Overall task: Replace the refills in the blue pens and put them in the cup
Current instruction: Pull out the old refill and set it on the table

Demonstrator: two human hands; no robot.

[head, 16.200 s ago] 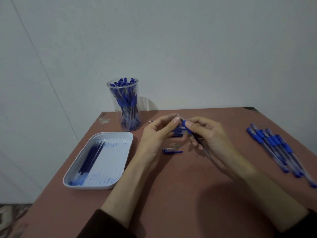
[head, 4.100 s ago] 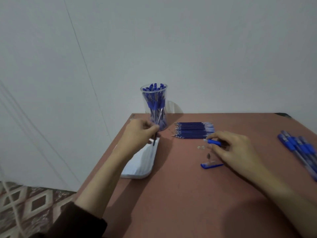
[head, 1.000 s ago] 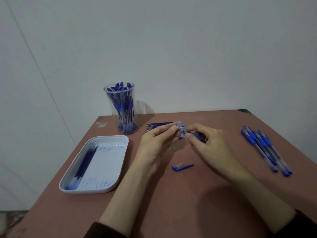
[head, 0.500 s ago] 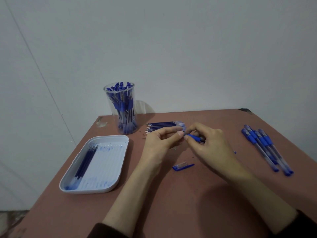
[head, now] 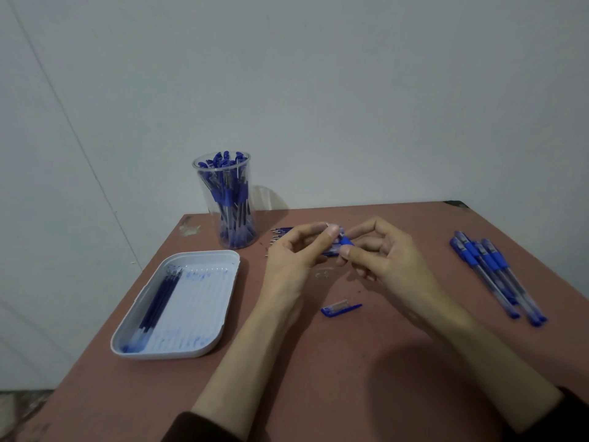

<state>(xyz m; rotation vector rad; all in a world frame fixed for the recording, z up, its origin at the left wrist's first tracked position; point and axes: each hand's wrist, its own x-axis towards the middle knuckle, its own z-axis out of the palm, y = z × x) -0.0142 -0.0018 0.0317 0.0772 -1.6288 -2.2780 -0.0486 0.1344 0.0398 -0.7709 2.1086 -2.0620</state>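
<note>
Both hands had lifted slightly, left hand (head: 296,253) and right hand (head: 385,260) each pinching the pen (head: 345,241) at centre, its barrel mostly hidden. Behind the left, a refill stack (head: 280,232) peeked out. At eleven o'clock the cup (head: 228,202) was packed with pens; at eight, the tray (head: 223,282) held dark refills (head: 159,301). A cap (head: 340,309) lay on the reddish worktop (head: 318,378), loose pens (head: 490,272) at three.

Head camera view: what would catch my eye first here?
Over the middle of the brown table, the left hand and right hand pinch a blue pen between them. Behind them to the left stands a clear cup crammed with pens. A white tray holding dark refills lies at the left edge.
</note>
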